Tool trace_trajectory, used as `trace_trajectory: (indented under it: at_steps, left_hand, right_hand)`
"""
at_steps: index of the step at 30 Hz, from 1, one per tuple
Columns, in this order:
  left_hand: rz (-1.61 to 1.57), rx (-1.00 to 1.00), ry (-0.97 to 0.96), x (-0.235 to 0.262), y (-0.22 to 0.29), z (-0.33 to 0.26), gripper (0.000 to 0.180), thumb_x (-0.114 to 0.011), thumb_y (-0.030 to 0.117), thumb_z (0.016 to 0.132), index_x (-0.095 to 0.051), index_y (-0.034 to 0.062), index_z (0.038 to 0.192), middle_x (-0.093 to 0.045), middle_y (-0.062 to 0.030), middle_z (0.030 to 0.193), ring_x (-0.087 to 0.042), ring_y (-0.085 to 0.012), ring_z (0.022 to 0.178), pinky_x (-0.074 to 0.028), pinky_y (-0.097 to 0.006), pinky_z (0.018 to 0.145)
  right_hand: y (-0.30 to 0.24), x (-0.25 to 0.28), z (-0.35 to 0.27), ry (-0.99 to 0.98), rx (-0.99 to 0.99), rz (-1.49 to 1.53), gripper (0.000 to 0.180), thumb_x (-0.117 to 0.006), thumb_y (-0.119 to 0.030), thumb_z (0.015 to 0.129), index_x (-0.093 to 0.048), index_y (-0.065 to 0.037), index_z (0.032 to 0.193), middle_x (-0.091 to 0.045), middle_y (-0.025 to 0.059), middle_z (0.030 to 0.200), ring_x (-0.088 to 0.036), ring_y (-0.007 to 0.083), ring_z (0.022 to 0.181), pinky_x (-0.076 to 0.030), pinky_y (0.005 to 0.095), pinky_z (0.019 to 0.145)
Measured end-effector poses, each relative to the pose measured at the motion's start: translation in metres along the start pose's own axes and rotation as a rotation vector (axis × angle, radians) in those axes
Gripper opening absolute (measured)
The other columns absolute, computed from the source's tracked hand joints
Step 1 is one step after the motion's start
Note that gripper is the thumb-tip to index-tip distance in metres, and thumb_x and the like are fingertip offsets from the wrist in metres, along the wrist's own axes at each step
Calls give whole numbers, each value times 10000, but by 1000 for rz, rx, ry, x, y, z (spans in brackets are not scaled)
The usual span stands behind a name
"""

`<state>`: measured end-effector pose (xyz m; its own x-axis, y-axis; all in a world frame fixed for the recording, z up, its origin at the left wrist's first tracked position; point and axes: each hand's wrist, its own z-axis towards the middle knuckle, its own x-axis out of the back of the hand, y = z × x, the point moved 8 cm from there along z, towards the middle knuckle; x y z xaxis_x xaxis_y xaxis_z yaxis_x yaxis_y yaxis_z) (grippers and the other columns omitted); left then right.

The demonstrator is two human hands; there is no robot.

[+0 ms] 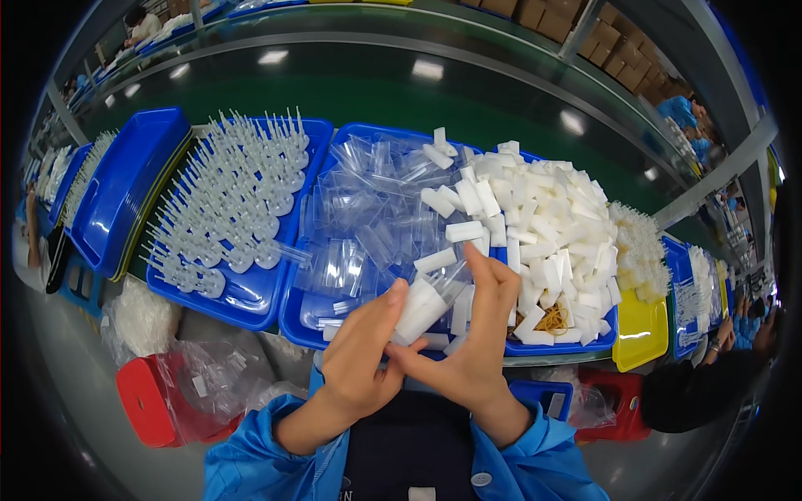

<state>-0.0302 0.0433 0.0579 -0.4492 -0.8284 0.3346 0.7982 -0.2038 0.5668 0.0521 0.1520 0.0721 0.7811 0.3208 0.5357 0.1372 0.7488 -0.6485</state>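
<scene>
Between my two hands, above the front of a tray of clear pieces, are a white foam block (420,311) and a clear plastic sleeve (452,285). The sleeve appears to be around the block's upper end; how deep it sits I cannot tell. My left hand (361,359) is closed along the block's left side. My right hand (476,355) spans the pair, forefinger at the sleeve's far end and thumb by the block's near end. Clear plastic sleeves (359,200) fill the blue tray (294,321) beneath, with loose foam blocks (464,231) on its right side.
White foam blocks heap high in a tray to the right, with rubber bands (552,319) near its front. Left stands a blue tray (251,307) of upright clear, thin-stemmed pieces (230,188). Beyond runs a green conveyor (351,83). Red stools (146,401) stand below; co-workers sit both sides.
</scene>
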Motion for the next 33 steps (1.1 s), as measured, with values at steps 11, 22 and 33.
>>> trace_trajectory:
  at_steps: [11,22,33]
  left_hand:
    - [14,-28,76,0,-1,4,633,-798,-11,678,-527,-130,1238,-625,-294,1161,-667,-401,976,-554,-402,818]
    - [133,36,62,33,-21,11,533,-733,-48,742,-543,-103,1237,-585,-292,1229,-618,-362,1105,-533,-384,891]
    - [-538,423,393,81,-69,-10,513,-647,-47,847,-445,-74,1318,-493,-248,1342,-580,-305,1162,-578,-337,864]
  right_hand:
    - [-12,-2,-2,187,120,-202,770,-802,-320,518,-614,10,1188,-485,115,1008,-476,316,1025,-335,448,939]
    - [-19,-10,5,115,122,106,475,-793,-242,695,-668,10,1078,-534,86,925,-549,279,933,-412,392,815]
    - [-26,-73,-8,-353,352,20,283,-712,-6,724,-676,-18,1004,-613,88,911,-586,229,717,-463,320,618]
